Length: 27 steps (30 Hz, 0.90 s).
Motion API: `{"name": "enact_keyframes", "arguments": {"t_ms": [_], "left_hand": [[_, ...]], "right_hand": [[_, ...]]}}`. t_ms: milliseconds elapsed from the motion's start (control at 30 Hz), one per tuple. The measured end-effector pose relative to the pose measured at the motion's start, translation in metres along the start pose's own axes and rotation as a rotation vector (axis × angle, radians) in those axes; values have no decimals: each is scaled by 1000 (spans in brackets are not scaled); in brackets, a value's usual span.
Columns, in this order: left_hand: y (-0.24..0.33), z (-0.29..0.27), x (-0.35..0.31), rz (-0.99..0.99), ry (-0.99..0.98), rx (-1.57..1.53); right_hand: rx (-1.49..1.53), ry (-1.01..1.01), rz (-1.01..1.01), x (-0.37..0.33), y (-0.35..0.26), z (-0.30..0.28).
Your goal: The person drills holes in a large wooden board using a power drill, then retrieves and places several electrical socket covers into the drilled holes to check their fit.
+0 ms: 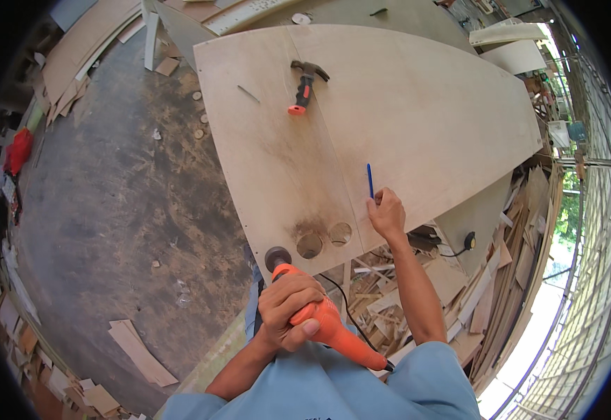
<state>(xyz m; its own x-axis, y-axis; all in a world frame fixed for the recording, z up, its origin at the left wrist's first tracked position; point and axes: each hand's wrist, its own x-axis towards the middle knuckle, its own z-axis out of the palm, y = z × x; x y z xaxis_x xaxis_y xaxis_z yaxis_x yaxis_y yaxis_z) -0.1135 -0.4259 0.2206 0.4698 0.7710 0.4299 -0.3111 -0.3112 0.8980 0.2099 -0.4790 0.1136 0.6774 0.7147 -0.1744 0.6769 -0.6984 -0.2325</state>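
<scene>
My left hand [288,304] is wrapped round the body of an orange corded power drill [330,329]. Fitted at the drill's front is a dark round hole saw [276,257], over the near left corner of a large plywood board [417,112]; whether it touches the wood I cannot tell. Beside it, two round holes [310,246] go through the board, with dark dust around them. My right hand [387,211] rests by the board's near edge, fingers closed on a slim blue pen [370,180]. Farther up lie a claw hammer [305,87] with a black and red handle and a thin metal rod [248,93].
Wood offcuts [389,287] heap below the board's near edge, with long strips [508,266] stacked at right. A black cord [344,301] runs from behind the drill. Small wooden discs [199,133] and a plank [142,353] lie on the dusty floor [130,231]. A red bag [18,150] sits far left.
</scene>
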Motion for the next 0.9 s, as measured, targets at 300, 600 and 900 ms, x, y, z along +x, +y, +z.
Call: {"name": "enact_keyframes", "arguments": {"t_ms": [300, 600, 900], "left_hand": [[-2, 6, -3, -6, 114, 47], [-3, 6, -5, -6, 91, 54], [22, 5, 2, -62, 31, 130]], "right_hand": [[-432, 177, -386, 150, -28, -18], [89, -55, -393, 86, -113, -87], [481, -896, -156, -200, -134, -200]]}}
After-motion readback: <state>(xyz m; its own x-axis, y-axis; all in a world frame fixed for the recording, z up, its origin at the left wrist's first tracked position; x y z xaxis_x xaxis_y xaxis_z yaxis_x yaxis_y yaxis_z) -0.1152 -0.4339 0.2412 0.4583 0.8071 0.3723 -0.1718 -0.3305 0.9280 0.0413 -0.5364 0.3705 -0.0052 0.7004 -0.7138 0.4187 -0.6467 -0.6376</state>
